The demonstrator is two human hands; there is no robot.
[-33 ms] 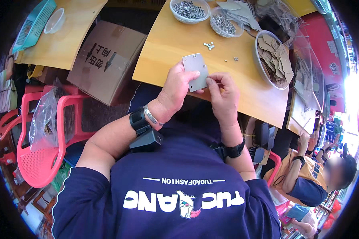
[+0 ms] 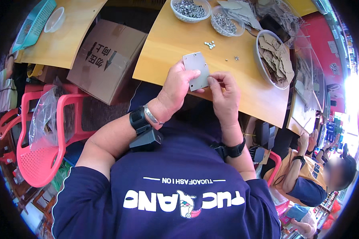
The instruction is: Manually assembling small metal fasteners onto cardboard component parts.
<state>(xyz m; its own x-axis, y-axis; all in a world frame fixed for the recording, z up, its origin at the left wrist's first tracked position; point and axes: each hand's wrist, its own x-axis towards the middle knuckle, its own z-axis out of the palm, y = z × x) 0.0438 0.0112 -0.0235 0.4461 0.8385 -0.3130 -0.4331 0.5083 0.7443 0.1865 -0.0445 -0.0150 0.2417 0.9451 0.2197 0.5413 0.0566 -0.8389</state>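
My left hand (image 2: 174, 88) holds a thin grey plate (image 2: 197, 68) above the table's near edge, thumb on top and fingers underneath. Small dark-rimmed holes or rivets sit near the plate's corners and edge. My right hand (image 2: 226, 93) is closed, thumb and forefinger pinched at the plate's lower right corner; whatever they hold there is too small or hidden to make out. Beyond the plate lies a little cluster of shiny metal pieces (image 2: 209, 45). A few more loose pieces (image 2: 236, 58) are to its right.
On the wooden table (image 2: 163, 51) stand two bowls of small metal parts (image 2: 189, 11) (image 2: 225, 23) and a tub of flat tan plates (image 2: 273, 59). Grey plates (image 2: 239, 11) lie at the back. Left are a carton (image 2: 103, 59) and pink chair (image 2: 40, 159); a person (image 2: 307, 175) sits at right.
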